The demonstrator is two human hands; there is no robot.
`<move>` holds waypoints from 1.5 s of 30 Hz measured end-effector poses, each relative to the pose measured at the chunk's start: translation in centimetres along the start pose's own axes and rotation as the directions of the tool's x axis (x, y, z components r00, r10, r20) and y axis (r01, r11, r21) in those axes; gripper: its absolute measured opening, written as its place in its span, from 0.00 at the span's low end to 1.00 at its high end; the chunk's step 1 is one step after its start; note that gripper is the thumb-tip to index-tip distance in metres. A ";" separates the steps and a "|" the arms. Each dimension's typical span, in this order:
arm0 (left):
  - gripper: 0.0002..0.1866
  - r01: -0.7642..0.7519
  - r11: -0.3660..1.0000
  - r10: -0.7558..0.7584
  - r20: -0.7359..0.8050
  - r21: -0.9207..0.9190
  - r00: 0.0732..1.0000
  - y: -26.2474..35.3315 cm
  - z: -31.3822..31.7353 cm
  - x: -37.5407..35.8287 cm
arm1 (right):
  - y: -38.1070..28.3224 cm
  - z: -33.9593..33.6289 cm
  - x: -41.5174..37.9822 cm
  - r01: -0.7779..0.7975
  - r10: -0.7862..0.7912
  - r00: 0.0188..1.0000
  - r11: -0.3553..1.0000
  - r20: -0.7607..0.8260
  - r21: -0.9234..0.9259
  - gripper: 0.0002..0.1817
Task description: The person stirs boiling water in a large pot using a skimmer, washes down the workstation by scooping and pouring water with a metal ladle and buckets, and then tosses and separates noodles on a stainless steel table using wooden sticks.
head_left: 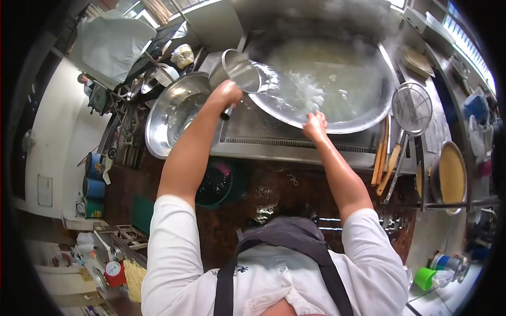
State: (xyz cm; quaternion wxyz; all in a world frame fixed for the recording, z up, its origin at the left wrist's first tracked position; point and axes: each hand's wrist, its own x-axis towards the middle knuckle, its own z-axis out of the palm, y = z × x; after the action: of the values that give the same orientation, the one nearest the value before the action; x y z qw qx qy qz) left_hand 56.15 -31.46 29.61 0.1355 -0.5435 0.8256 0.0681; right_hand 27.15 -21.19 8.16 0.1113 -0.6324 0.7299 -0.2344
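My left hand (229,95) is closed round the handle of a metal dipper (241,73), tilted over the left rim of a large steaming cauldron (369,124). Clear water (271,79) streams from the dipper's mouth and splashes into the cloudy liquid (337,68) inside. My right hand (315,126) is at the cauldron's front rim with its fingers curled in; whatever they grip, if anything, is hidden. A wide steel basin (158,124) holding water stands beside the cauldron, just left of my left wrist.
A wire skimmer (412,108) and wooden-handled tools (380,152) lie right of the cauldron. A slotted drain (300,145) runs along the counter's front. Below sits a dark green tub (213,184) on the wet floor (274,184). Shelves with pans (450,171) line the right side.
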 end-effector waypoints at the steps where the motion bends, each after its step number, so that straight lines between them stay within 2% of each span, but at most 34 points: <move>1: 0.06 0.102 0.993 -0.107 -0.083 -0.064 0.991 -0.4 0.7 2.1 | 1.5 0.1 -0.7 0.050 -0.049 0.998 0.998 -0.044 0.027 0.25; 2: 0.07 0.190 0.971 -0.213 -0.165 -0.143 0.963 -0.7 1.5 4.1 | 3.5 0.7 -1.3 0.161 -0.147 0.981 0.982 -0.125 0.103 0.24; 3: 0.09 0.189 0.965 -0.224 -0.189 -0.184 0.956 1.1 -0.5 2.6 | 4.2 0.4 -2.5 0.226 -0.208 0.965 0.969 -0.160 0.104 0.23; 4: 0.13 0.186 0.943 -0.264 -0.280 -0.276 0.923 1.7 -0.5 3.1 | 4.3 -0.1 -3.7 0.226 -0.199 0.967 0.958 -0.158 0.176 0.21; 5: 0.14 0.237 0.953 -0.287 -0.315 -0.187 0.905 3.9 -2.6 1.7 | 5.1 0.9 -4.3 0.201 -0.188 0.976 0.972 -0.110 0.124 0.19; 6: 0.15 0.196 0.942 -0.290 -0.367 -0.272 0.884 4.6 -3.2 1.6 | 6.2 1.7 -5.7 0.212 -0.209 0.976 0.975 -0.059 0.067 0.17; 7: 0.15 0.262 0.938 -0.331 -0.357 -0.228 0.873 5.1 -3.3 3.3 | 6.9 2.2 -7.6 0.236 -0.226 0.969 0.966 -0.096 0.110 0.17; 8: 0.15 0.338 0.870 -0.462 -0.358 -0.358 0.812 6.4 -4.2 3.5 | 7.1 2.3 -9.7 0.160 -0.160 0.987 0.987 -0.002 0.011 0.18; 9: 0.17 0.306 0.932 -0.355 -0.327 -0.192 0.876 7.4 -6.1 1.7 | 6.7 2.4 -11.5 0.085 -0.077 0.994 0.992 0.079 -0.096 0.19; 11: 0.24 0.447 0.872 -0.488 -0.437 -0.200 0.755 7.2 -5.1 5.4 | 6.4 2.6 -13.5 -0.016 0.126 0.919 0.959 0.373 -0.284 0.25; 14: 0.29 0.386 0.912 -0.389 -0.594 -0.140 0.705 7.1 -5.7 4.2 | 6.5 3.8 -15.1 -0.020 0.205 0.883 0.915 0.422 -0.403 0.40; 17: 0.18 0.298 0.938 -0.331 -0.702 -0.174 0.631 6.8 -5.6 2.0 | 6.9 4.9 -15.5 -0.017 0.204 0.895 0.904 0.397 -0.427 0.44; 20: 0.17 0.158 0.934 -0.348 -0.720 -0.320 0.600 4.7 -3.2 2.0 | 7.5 5.4 -15.2 -0.008 0.204 0.893 0.898 0.401 -0.441 0.45; 23: 0.24 0.117 0.873 -0.391 -0.536 -0.474 0.748 1.2 1.6 3.8 | 8.2 5.9 -15.5 0.027 0.175 0.895 0.897 0.411 -0.441 0.47; 24: 0.23 0.078 0.757 -0.437 -0.413 -0.649 0.799 1.3 1.0 1.1 | 8.2 5.9 -15.5 0.023 0.180 0.892 0.898 0.415 -0.439 0.47; 25: 0.21 0.056 0.602 -0.452 -0.282 -0.796 0.846 1.5 0.8 -2.7 | 8.2 5.8 -15.5 0.020 0.184 0.889 0.899 0.419 -0.438 0.47; 27: 0.16 -0.025 0.110 -0.484 -0.075 -0.994 0.872 0.1 5.4 -5.3 | 8.1 5.5 -15.6 0.017 0.195 0.877 0.901 0.439 -0.433 0.48; 29: 0.15 -0.006 -0.220 -0.444 0.095 -0.975 0.891 -1.7 9.8 -9.3 | 7.5 4.3 -15.7 0.013 0.208 0.858 0.906 0.470 -0.424 0.49; 30: 0.11 -0.094 -0.306 -0.462 0.062 -0.947 0.885 -3.0 13.0 -11.1 | 7.7 4.4 -15.8 0.015 0.206 0.858 0.905 0.470 -0.424 0.50; 31: 0.12 -0.084 -0.277 -0.439 0.049 -0.957 0.897 -4.7 16.0 -13.5 | 7.9 4.4 -15.6 0.016 0.202 0.861 0.906 0.466 -0.423 0.50; 32: 0.13 -0.049 -0.297 -0.392 0.075 -0.954 0.917 -5.0 16.2 -17.7 | 8.0 4.4 -15.6 0.018 0.199 0.863 0.907 0.465 -0.421 0.51; 33: 0.12 -0.015 -0.348 -0.440 0.149 -0.938 0.886 -4.8 16.3 -21.9 | 7.9 4.4 -15.5 0.012 0.208 0.854 0.909 0.478 -0.418 0.51; 35: 0.12 -0.032 -0.538 -0.405 0.226 -0.842 0.886 -6.5 20.3 -28.4 | 7.5 4.1 -15.5 0.001 0.227 0.832 0.912 0.506 -0.411 0.53; 39: 0.21 -0.069 -0.609 -0.471 0.290 -0.790 0.833 -9.9 29.7 -40.6 | 5.3 3.9 -15.2 -0.022 0.299 0.811 0.875 0.503 -0.484 0.51; 41: 0.22 -0.046 -0.645 -0.522 0.396 -0.763 0.755 -11.2 33.9 -44.9 | 3.7 5.1 -14.1 -0.088 0.400 0.787 0.826 0.469 -0.557 0.41; 43: 0.19 0.018 -0.651 -0.564 0.499 -0.759 0.658 -12.1 36.8 -47.6 | -1.3 5.6 -12.9 -0.022 0.329 0.790 0.858 0.517 -0.513 0.38; 45: 0.13 0.053 -0.636 -0.579 0.522 -0.770 0.627 -13.3 39.6 -48.5 | -4.7 9.9 -11.9 0.263 -0.092 0.885 0.908 0.456 -0.327 0.40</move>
State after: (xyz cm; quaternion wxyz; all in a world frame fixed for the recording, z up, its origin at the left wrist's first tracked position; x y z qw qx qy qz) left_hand 92.30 16.10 6.77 -0.4940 -0.6658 0.0747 0.5542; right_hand 37.85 -12.01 0.26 0.1229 -0.7429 0.6563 0.0475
